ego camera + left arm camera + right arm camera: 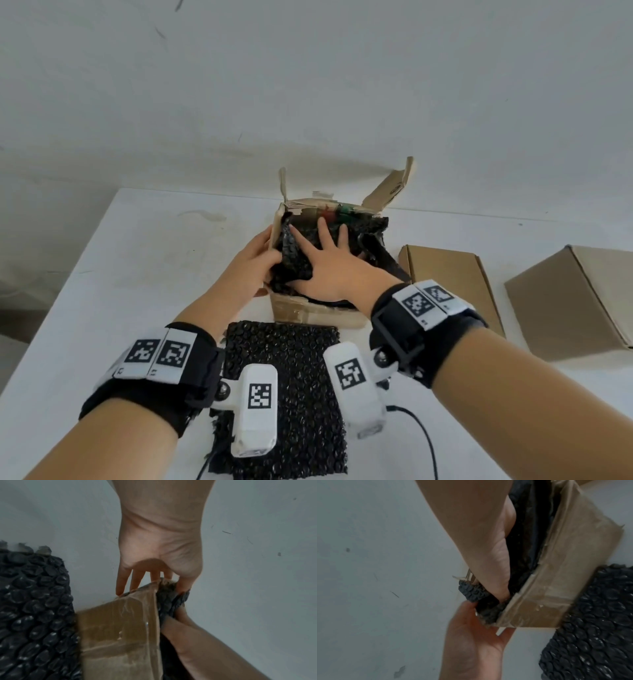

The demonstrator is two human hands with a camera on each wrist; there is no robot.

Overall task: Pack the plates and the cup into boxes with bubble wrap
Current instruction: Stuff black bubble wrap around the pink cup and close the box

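Observation:
An open, worn cardboard box [308,310] stands mid-table, stuffed with black bubble wrap [371,226]. My right hand [325,263] lies flat on that wrap inside the box, fingers spread and pressing down. My left hand [255,263] is at the box's left wall. Its thumb pinches the wrap's edge [171,599] against the wall, and its fingers [121,582] run down the outside. In the right wrist view my right hand [484,547] reaches into the box [565,568] above the left hand [471,642]. No plate or cup shows; something red and green [337,210] peeks out at the far wall.
A flat sheet of black bubble wrap [301,359] lies on the white table [137,257] just in front of the box. Two closed cardboard boxes [452,281] [575,301] sit to the right. A wall stands right behind the table. A black cable [424,435] trails near the front edge.

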